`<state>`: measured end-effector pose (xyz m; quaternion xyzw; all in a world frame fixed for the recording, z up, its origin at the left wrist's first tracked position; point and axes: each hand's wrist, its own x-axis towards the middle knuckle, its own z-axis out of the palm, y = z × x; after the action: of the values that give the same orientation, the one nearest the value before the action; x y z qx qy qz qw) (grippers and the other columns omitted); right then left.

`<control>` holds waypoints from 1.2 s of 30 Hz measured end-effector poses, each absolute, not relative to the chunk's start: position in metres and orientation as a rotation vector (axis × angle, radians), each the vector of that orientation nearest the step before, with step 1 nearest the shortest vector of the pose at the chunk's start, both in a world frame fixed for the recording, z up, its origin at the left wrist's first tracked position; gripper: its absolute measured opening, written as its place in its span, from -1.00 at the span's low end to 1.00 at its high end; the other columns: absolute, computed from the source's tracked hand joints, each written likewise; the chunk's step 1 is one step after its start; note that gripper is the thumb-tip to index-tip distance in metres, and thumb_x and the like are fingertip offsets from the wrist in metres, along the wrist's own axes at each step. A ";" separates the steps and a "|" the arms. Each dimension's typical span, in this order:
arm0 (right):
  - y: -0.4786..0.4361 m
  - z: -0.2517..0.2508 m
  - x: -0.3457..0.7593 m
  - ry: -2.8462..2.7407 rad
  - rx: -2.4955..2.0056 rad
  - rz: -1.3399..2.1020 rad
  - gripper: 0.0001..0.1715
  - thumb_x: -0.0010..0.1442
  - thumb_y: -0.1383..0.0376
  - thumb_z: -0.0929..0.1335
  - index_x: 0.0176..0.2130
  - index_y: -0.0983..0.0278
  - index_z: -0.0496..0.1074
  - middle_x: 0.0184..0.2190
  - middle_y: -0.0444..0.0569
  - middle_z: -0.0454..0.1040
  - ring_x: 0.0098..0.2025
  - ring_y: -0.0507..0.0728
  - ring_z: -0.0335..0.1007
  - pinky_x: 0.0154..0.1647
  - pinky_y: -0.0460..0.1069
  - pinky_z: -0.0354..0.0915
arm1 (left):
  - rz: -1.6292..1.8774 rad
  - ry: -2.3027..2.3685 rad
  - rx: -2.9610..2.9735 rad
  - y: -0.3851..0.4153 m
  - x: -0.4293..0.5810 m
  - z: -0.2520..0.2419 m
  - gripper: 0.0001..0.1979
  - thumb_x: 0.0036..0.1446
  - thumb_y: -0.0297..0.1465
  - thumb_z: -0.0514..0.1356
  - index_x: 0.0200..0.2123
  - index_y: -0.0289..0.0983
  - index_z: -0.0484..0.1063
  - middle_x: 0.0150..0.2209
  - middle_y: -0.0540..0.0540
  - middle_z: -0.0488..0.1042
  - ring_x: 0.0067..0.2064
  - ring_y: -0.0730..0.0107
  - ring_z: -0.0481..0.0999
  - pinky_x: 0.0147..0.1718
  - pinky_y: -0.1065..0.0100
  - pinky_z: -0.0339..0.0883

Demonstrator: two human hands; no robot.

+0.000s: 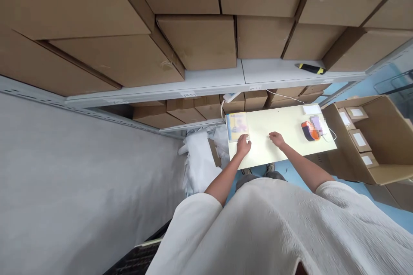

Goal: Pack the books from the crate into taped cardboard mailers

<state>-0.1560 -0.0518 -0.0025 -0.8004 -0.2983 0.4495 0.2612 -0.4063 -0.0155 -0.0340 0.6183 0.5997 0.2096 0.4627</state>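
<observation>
A thin yellow item with a blue left edge and a printed picture (238, 123), like a booklet or flat pack, lies at the left end of the pale yellow table (261, 154). My left hand (243, 146) is at its near edge, fingers and thumb apart, the fingertips seeming to touch it. Over the middle of the table is my right hand (276, 139), with its fingers curled together. Whatever it may hold is hidden. Right of this hand, an orange and dark blue roll-shaped object (310, 131) sits beside a blurred-out purplish item (318, 124).
Cardboard boxes (196, 43) fill the grey shelf (213, 78) above the table. A black and yellow cutter (310, 68) lies on that shelf. An open carton (390, 137) with small labelled boxes stands right. White wrapping (201, 159) is heaped left, near a grey wall.
</observation>
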 end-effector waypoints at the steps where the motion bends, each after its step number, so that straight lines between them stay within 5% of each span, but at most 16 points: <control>1: -0.058 0.002 -0.150 -0.801 -2.156 1.221 -0.78 0.06 0.27 0.45 -0.22 0.20 0.56 -0.30 -0.09 0.59 -0.22 0.15 0.50 -0.08 0.06 0.46 | 0.513 1.460 1.523 -0.018 -0.402 -0.032 -0.57 0.14 -0.52 0.29 0.09 -0.18 0.56 0.26 -0.28 0.53 0.37 -0.11 0.47 0.44 -0.06 0.27; 22: -0.081 0.008 -0.083 -1.347 -1.768 1.333 -0.73 0.04 0.17 0.39 -0.23 0.18 0.58 -0.28 -0.04 0.64 -0.20 0.17 0.54 -0.13 0.06 0.49 | 0.857 1.691 1.397 -0.121 -0.335 0.006 -0.57 0.26 -0.54 0.24 0.18 -0.23 0.56 0.24 -0.26 0.59 0.35 0.05 0.52 0.46 -0.01 0.31; 36: -0.143 -0.002 -0.231 -1.988 -1.233 1.612 -0.70 0.05 0.12 0.39 -0.24 0.20 0.59 -0.29 -0.03 0.66 -0.23 0.19 0.56 -0.05 0.13 0.52 | 1.128 2.184 1.015 -0.317 -0.397 0.023 -0.57 0.29 -0.53 0.24 0.20 -0.23 0.54 0.22 -0.25 0.58 0.32 0.07 0.54 0.41 0.00 0.35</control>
<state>-0.2309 -0.1435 -0.0017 -0.4292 -0.6919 0.5609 0.1496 -0.3967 -0.3172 0.0235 0.3706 0.7974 0.4118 0.2391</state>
